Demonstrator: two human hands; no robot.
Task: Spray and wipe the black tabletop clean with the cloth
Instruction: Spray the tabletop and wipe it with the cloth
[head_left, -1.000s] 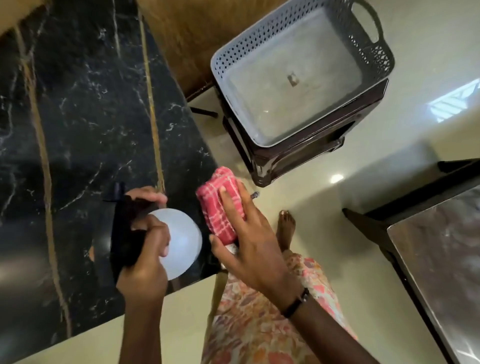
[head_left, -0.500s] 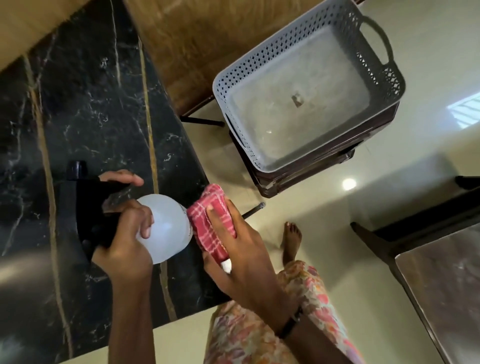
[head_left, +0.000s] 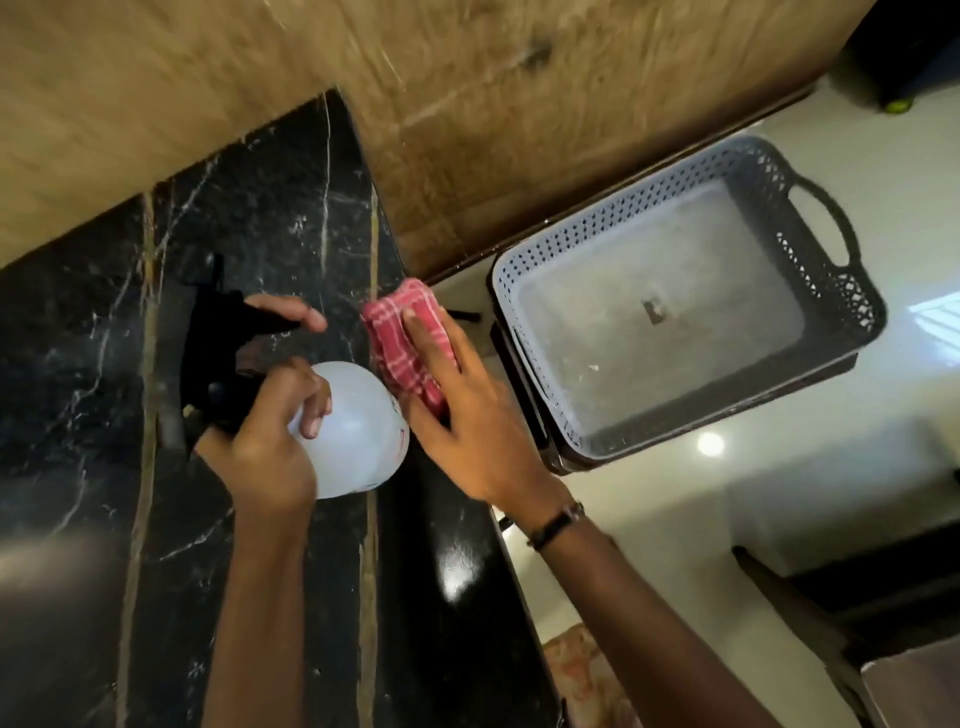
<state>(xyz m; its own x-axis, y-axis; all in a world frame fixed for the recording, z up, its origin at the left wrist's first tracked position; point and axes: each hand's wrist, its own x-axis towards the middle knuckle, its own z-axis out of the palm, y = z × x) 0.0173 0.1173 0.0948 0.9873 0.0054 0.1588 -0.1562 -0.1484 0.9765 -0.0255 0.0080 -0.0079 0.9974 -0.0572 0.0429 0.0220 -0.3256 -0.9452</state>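
The black marble tabletop with gold and white veins fills the left half of the head view. My left hand grips a white round spray bottle by its black trigger head, nozzle pointing left over the stone. My right hand lies flat on a folded red-and-white checked cloth, which rests on the tabletop near its right edge. Bottle and cloth almost touch.
A grey perforated plastic basket with a handle sits on a dark stand right of the table. A wooden panel runs behind the tabletop. Pale glossy floor lies to the right; another dark table corner shows at bottom right.
Both hands have moved forward and left onto the tabletop. The cloth, earlier held off the table's edge, now lies on the stone under my right hand. The bottle has travelled further over the surface.
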